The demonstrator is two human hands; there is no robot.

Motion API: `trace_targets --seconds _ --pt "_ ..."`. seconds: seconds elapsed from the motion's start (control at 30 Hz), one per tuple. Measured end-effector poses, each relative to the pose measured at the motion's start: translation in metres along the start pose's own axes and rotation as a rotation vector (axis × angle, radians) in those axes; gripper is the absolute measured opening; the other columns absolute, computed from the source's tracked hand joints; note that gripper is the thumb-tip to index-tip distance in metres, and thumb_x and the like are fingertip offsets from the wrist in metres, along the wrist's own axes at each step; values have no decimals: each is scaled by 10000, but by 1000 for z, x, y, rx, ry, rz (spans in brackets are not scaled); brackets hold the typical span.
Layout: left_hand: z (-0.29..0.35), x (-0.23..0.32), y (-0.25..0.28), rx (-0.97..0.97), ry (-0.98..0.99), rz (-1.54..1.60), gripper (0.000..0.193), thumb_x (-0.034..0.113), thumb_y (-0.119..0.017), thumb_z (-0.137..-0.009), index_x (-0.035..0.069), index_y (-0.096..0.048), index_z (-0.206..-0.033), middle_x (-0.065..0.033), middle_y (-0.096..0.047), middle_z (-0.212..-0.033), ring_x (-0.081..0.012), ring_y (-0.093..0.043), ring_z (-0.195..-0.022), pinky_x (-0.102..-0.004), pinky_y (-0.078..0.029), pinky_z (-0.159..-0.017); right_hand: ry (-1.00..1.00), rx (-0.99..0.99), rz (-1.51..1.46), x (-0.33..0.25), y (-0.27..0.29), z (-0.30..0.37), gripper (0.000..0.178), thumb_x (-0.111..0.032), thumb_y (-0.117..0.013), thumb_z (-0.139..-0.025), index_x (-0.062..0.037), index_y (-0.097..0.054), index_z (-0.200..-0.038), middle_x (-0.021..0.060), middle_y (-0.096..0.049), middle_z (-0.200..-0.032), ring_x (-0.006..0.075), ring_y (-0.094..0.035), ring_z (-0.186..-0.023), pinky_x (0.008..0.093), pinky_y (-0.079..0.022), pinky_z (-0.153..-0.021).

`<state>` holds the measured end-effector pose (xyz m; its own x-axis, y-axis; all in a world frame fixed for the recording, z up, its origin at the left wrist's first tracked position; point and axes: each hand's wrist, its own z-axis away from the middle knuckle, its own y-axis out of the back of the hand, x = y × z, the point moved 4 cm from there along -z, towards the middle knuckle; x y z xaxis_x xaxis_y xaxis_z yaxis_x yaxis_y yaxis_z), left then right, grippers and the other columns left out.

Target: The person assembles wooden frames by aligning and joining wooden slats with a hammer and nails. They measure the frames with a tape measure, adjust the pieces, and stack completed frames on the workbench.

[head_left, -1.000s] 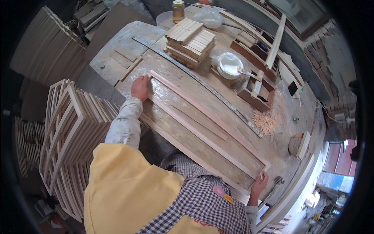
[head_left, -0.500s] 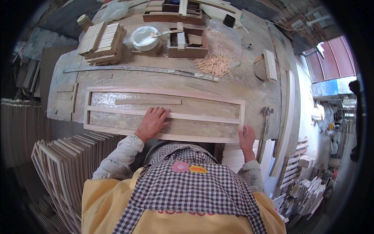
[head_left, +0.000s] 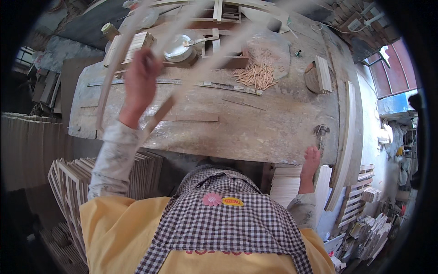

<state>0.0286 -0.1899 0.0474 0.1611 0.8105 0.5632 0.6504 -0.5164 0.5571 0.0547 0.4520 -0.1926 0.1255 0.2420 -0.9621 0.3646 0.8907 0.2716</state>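
My left hand [head_left: 141, 80] is raised over the left of the workbench, blurred by motion and closed around the middle bar of a long wooden frame [head_left: 189, 84]. The frame is lifted off the bench and tilted, its smeared bars slanting up past the far edge. My right hand [head_left: 311, 160] is at the bench's near right edge, fingers loosely stretched upward with nothing visible in them. Just beyond it lies a hammer [head_left: 321, 130]. A thin flat wooden strip [head_left: 191, 118] rests on the workbench [head_left: 255, 132].
Toward the back are a white glue tub [head_left: 178, 54] with a brush, a wooden box [head_left: 235, 61] and a heap of small wooden pegs [head_left: 258, 75]. A long ruler [head_left: 228, 86] crosses the bench. Stacked frames [head_left: 68, 182] stand below left; long boards [head_left: 344, 137] line the right.
My left hand has lifted the wooden frame from the bench and swung it up, away and leftward. My right hand has let go of the frame's right end and moved slightly right.
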Motion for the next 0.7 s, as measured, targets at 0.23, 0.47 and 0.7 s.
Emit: trace_targets --seconds 0.23,0.47,0.7 --pt "-57 -76 92 169 469 454 269 244 -723 -969 59 -590 -1111 13 -592 -914 -84 -562 -815 -269 -484 -709 -125 -533 -53 -65 -132 74 280 -178 -584 -1037 12 -606 -1241 82 -686 -1054 149 -668 -921 287 -543 -827" --pt "62 -116 45 428 866 790 196 147 -668 -993 50 -578 -1138 -31 -606 -1005 -175 -613 -866 -452 -592 -835 -243 -711 -323 -120 -174 91 372 -271 -574 -1056 -29 -599 -1337 35 -656 -1177 121 -605 -1052 286 -514 -859" --pt "167 -184 12 568 1154 883 253 167 -618 -1027 -23 -553 -1180 -100 -594 -1044 -217 -615 -949 -493 -618 -907 -446 -647 -512 -112 -174 65 390 -244 -602 -1039 -59 -578 -1381 0 -655 -1217 99 -596 -1061 277 -481 -912"
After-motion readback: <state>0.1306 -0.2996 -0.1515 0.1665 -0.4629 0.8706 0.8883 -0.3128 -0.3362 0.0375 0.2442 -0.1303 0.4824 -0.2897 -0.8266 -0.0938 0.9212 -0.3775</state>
